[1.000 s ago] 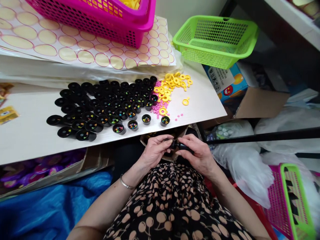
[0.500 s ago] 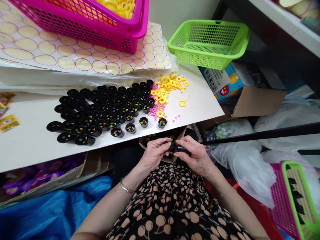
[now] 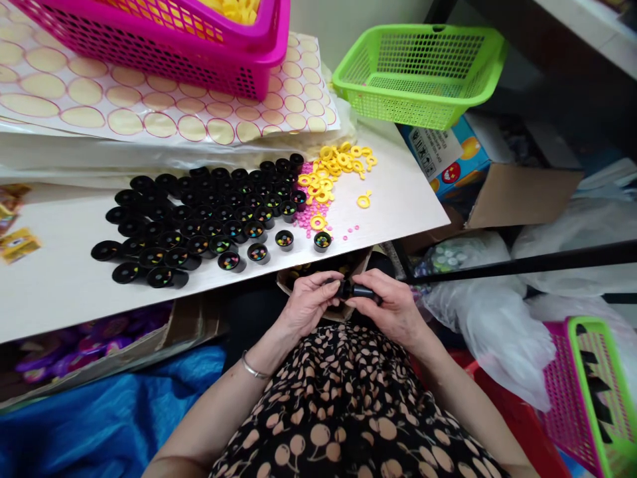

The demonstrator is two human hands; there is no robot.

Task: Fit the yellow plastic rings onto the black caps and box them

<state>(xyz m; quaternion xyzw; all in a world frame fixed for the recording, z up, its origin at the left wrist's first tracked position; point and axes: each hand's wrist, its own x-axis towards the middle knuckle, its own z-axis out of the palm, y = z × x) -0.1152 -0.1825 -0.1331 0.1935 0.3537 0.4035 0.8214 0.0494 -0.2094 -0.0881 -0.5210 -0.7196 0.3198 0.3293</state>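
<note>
Over my lap, just below the table's front edge, both hands close on a small black plastic piece. My left hand pinches its left end and my right hand wraps its right end. Right above them on the white table stands a crowd of black cups, several with coloured beads inside. Yellow rings and tiny pink beads lie at the right end of the cups.
A pink basket with yellow rings rests on sticker sheets at the back. A green basket sits back right over a cardboard box. A black rod, plastic bags and another pink-green basket crowd the right.
My hands stay together on the black piece with only slight finger shifts. The view has tilted a little.
</note>
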